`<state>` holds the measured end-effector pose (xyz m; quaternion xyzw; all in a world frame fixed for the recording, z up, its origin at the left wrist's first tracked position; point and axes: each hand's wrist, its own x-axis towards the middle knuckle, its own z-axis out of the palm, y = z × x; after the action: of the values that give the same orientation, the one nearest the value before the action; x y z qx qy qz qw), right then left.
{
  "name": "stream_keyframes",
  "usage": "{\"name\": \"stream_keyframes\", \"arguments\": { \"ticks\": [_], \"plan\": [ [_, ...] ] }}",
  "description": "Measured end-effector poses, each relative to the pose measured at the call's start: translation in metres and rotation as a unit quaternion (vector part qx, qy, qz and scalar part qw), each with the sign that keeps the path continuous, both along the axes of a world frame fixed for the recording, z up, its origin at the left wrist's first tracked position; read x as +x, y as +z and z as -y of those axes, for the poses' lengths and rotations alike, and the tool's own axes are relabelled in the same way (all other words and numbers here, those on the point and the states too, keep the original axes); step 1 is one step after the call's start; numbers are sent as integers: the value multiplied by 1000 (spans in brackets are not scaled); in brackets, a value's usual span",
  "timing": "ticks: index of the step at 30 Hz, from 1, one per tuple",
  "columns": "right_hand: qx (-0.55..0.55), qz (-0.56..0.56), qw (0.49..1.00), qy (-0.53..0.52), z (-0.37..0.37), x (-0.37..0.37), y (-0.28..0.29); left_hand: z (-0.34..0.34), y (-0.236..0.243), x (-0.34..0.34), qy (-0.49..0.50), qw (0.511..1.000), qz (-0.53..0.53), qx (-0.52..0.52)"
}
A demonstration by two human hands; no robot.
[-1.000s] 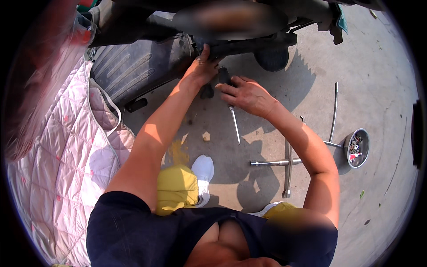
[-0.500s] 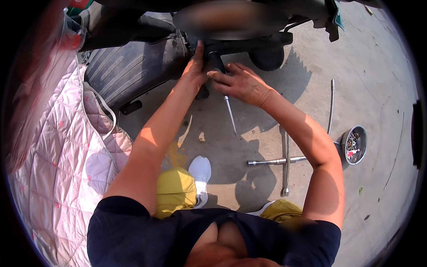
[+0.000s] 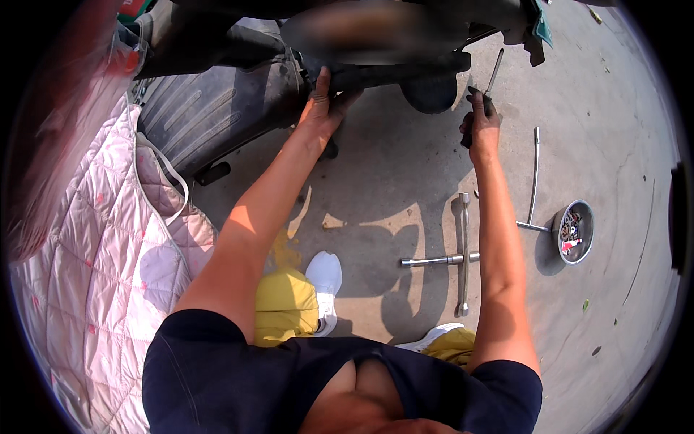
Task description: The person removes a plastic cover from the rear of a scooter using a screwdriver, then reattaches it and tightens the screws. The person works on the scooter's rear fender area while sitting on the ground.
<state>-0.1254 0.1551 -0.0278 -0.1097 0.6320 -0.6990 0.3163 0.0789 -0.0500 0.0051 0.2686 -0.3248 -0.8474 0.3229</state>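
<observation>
My left hand [image 3: 324,108] lies against the black plastic underside [image 3: 347,78] of a scooter-like vehicle, its thumb stretched up and its fingers spread to the right; some fingertips are hidden in shadow. Out to the right, beside the vehicle, my right hand [image 3: 483,129] is closed round the dark handle of a screwdriver [image 3: 495,73]. The thin metal shaft points up and away from me. A rounded black part [image 3: 429,95] of the vehicle is between the two hands.
A cross-shaped lug wrench [image 3: 463,283] lies on the concrete beside my right forearm. Farther right are a long-handled metal wrench [image 3: 535,173] and a metal bowl [image 3: 593,230] of small hardware. On the left stand a ridged dark footboard [image 3: 191,119] and a pink quilted cover [image 3: 79,318].
My right hand has moved right, away from the black underside, taking the screwdriver along. Its shaft pointed toward me before and now points away. My left hand has barely moved.
</observation>
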Motion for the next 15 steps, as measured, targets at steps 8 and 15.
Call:
{"name": "stream_keyframes", "arguments": {
  "ticks": [8,15],
  "plan": [
    [-51,127,991,-11,44,36,-18,5,-11,4,10,998,22,-54],
    [-101,126,987,-13,40,41,-21,6,-15,4,10,992,47,-114]
  ]
}}
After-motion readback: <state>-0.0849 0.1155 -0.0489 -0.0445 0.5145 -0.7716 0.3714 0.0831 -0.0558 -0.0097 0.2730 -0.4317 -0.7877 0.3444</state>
